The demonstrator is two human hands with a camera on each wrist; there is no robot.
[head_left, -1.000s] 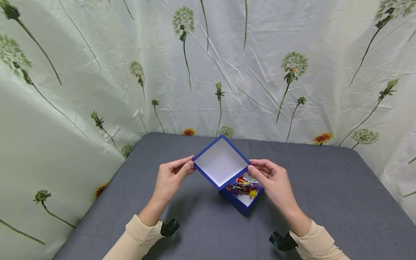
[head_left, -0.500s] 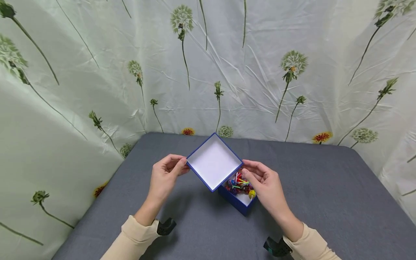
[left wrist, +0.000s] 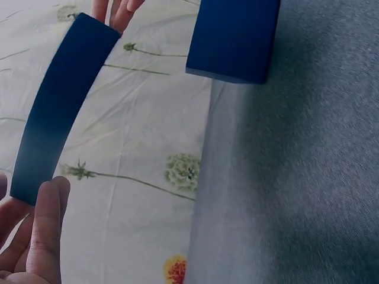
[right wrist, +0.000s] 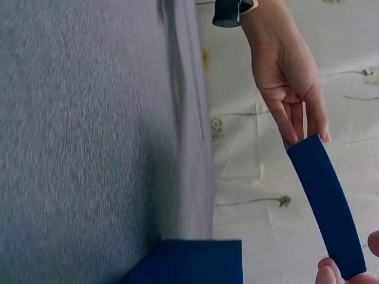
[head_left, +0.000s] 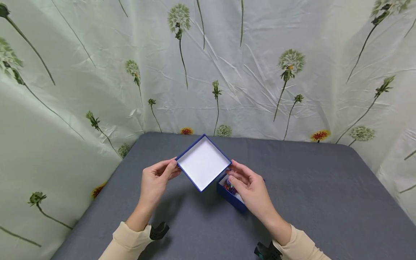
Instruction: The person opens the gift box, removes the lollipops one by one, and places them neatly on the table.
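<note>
A square blue box lid (head_left: 203,164) with a white inside is held up tilted, its inside facing the head camera. My left hand (head_left: 152,182) pinches its left corner between thumb and fingers. At the opposite corner, the fingertips of my right hand (head_left: 255,193) touch the lid, while its thumb stands apart, below the corner in the head view. Behind that hand, on the table, sits a blue box (head_left: 230,198) without its lid. Wrapped candies (head_left: 229,186) lie in it, largely hidden by the right hand.
The table is covered with dark grey cloth (head_left: 201,231). A pale curtain (head_left: 253,72) printed with dandelions hangs behind it and along the left. Each wrist carries a black camera (head_left: 159,231) at the beige cuff.
Both hands have moved left with the lid, out from over the box. My right thumb has come off the lid's corner. The right hand now covers more of the candies.
</note>
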